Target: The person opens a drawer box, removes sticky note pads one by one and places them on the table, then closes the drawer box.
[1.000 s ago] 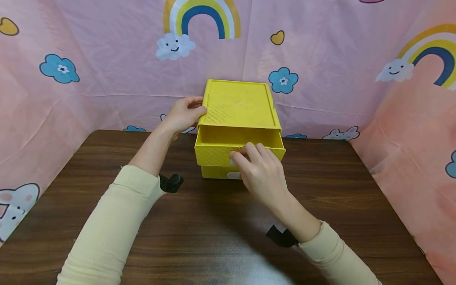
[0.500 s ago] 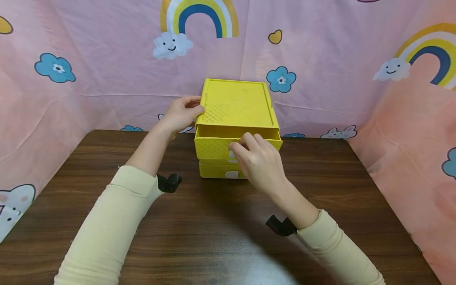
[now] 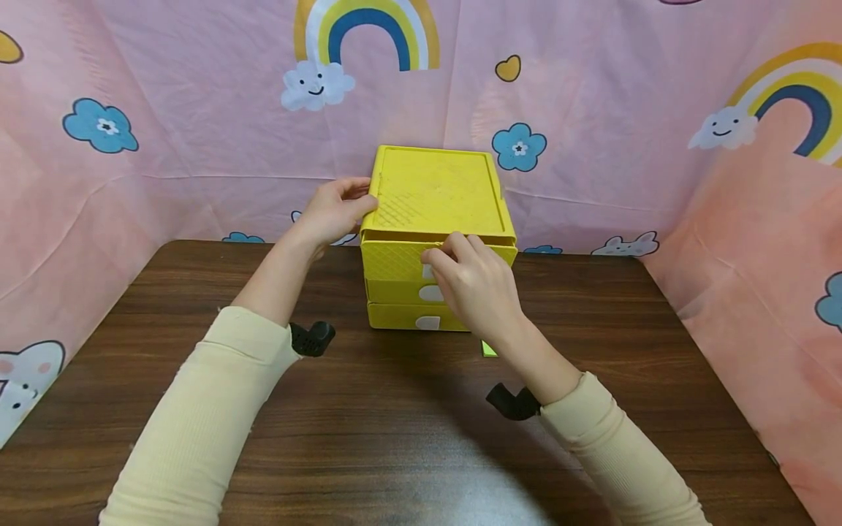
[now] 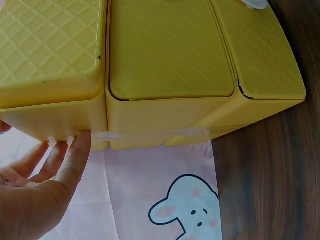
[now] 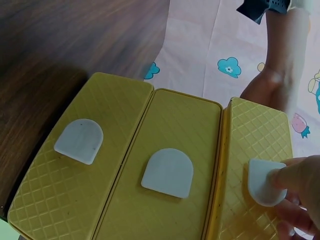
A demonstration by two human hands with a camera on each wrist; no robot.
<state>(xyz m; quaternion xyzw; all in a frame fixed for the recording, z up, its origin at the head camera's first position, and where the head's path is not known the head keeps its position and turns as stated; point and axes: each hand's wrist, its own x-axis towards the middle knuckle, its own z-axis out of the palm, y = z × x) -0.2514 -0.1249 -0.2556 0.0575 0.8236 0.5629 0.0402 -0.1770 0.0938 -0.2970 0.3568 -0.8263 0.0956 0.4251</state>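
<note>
A yellow three-drawer box [image 3: 437,190] stands at the back of the table, its top drawer [image 3: 395,261] sticking out slightly while the two lower ones are closed. My left hand [image 3: 332,212] steadies the box's upper left side; in the left wrist view the fingertips of this hand [image 4: 47,185] press on the side wall, fingers nearly straight. My right hand [image 3: 476,285] is at the top drawer's front, and in the right wrist view its thumb and fingers [image 5: 297,192] pinch the white tab [image 5: 260,182]. Inside the drawer is hidden from view.
A small green piece [image 3: 489,349] lies on the brown wooden table [image 3: 368,431], partly hidden behind my right wrist. Pink patterned cloth [image 3: 217,109] hangs behind the table and along both sides. White tabs [image 5: 167,172] sit on the lower drawers.
The top drawer has slid back into the box with my right hand, leaving only a narrow gap. The green piece has come into sight. My left hand has stayed on the box.
</note>
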